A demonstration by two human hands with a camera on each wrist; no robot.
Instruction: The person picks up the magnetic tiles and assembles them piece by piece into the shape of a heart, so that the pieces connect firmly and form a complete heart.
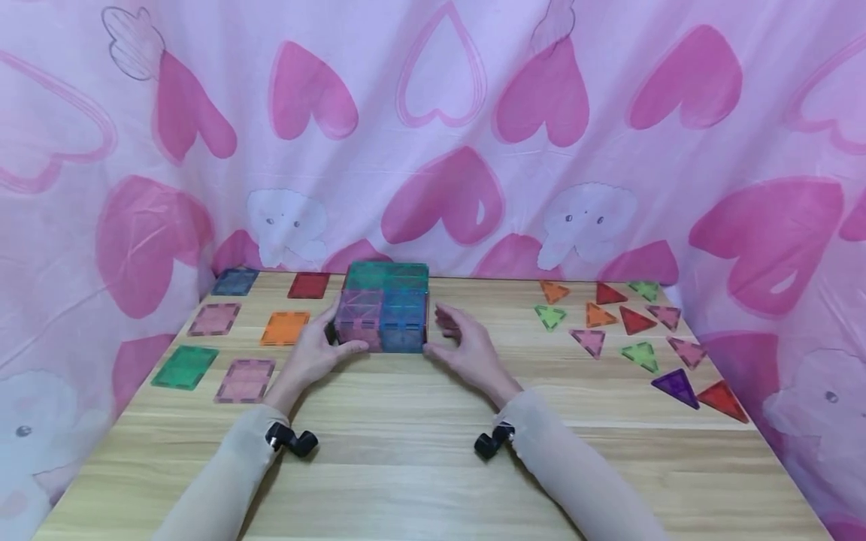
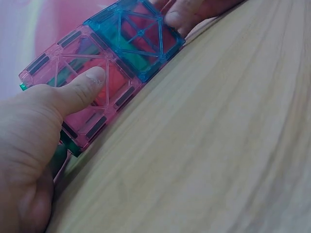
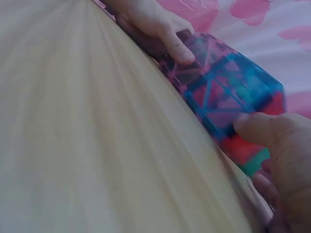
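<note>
A low box of see-through magnetic tiles [image 1: 387, 304] stands on the wooden table, green at the back of its top, with a pink tile [image 2: 92, 80] and a blue tile [image 2: 141, 39] side by side in front. My left hand [image 1: 313, 357] grips its left front corner, thumb lying on the pink front tile, fingers along the left side and partly hidden. At the right front edge, my right hand [image 1: 473, 357] touches the blue tile with its thumb tip. Its other fingers are bent loosely and stand apart from the right side.
Square tiles lie spread on the left, among them an orange tile [image 1: 286, 328] and a green tile [image 1: 186, 367]. Several triangle tiles lie on the right, including a purple triangle [image 1: 678, 388]. A pink heart-patterned curtain [image 1: 443, 90] hangs behind and at both sides.
</note>
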